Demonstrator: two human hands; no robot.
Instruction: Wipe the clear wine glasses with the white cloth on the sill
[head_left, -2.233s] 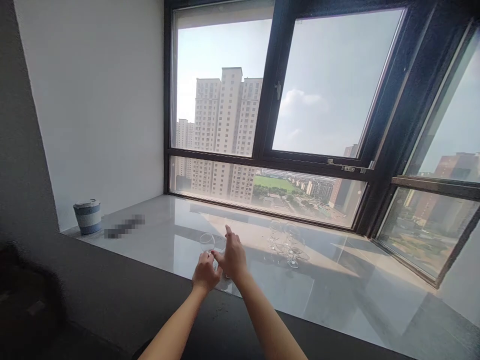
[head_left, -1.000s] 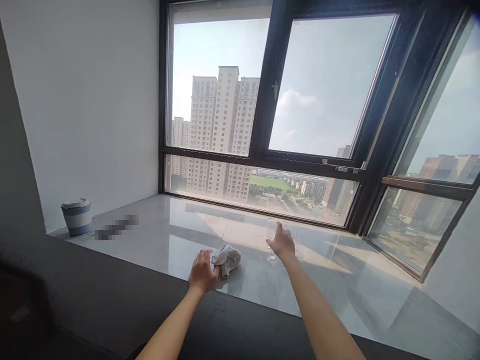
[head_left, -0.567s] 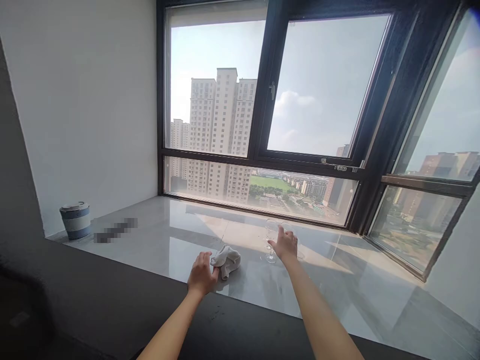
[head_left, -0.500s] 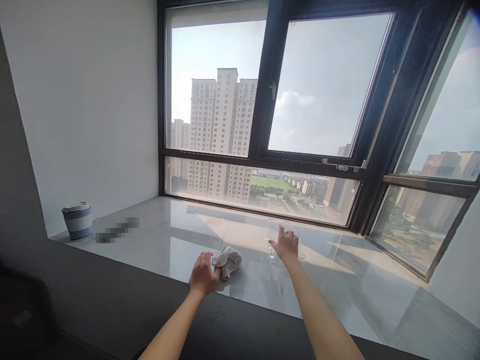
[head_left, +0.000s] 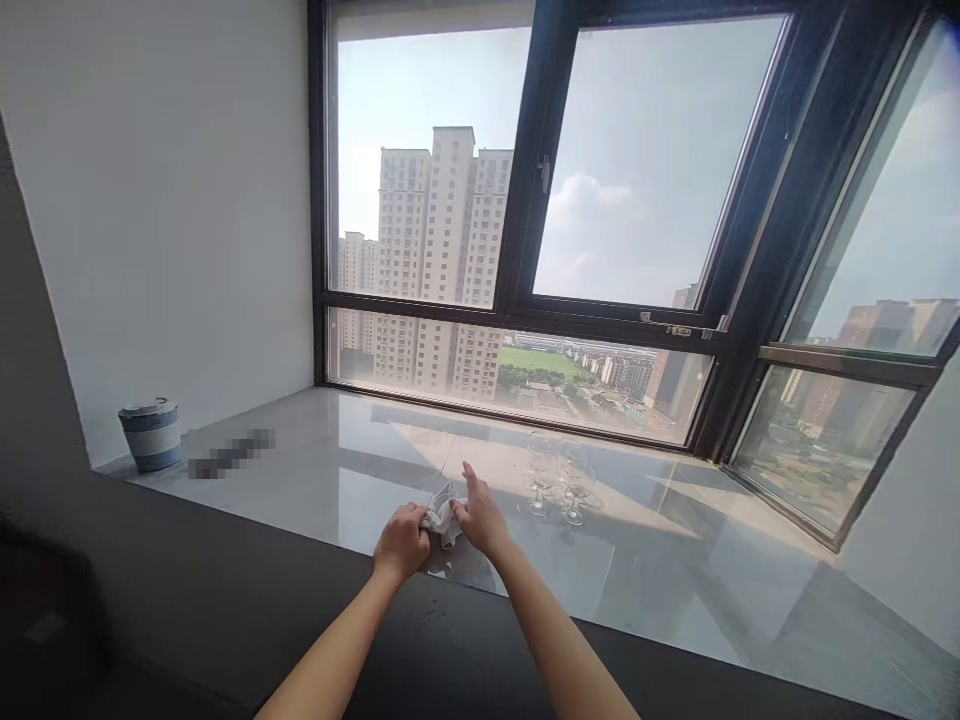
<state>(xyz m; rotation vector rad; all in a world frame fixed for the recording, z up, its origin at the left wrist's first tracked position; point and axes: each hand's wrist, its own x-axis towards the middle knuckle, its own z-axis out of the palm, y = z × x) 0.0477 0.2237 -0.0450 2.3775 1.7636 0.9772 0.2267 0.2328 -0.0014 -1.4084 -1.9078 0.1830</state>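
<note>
A crumpled white cloth [head_left: 445, 512] is near the front edge of the grey sill, between my two hands. My left hand [head_left: 403, 540] has its fingers closed on the cloth's left side. At the cloth's right side is my right hand [head_left: 484, 515], its thumb against the fabric and its other fingers stretched up and away. Right of that hand, several clear stemmed glasses [head_left: 576, 488] stand upright in a close group. Their outlines overlap, and I cannot tell them all apart.
A blue-and-white lidded cup [head_left: 151, 436] stands at the sill's left end, beside a blurred patch [head_left: 232, 454]. Behind the glossy tiled sill [head_left: 300, 490] rises a dark-framed window [head_left: 517, 315]. A white wall [head_left: 187, 200] bounds the left.
My right hand has left the glasses and come left to the cloth. My left hand has closed on the cloth's left side. The glasses stand uncovered now.
</note>
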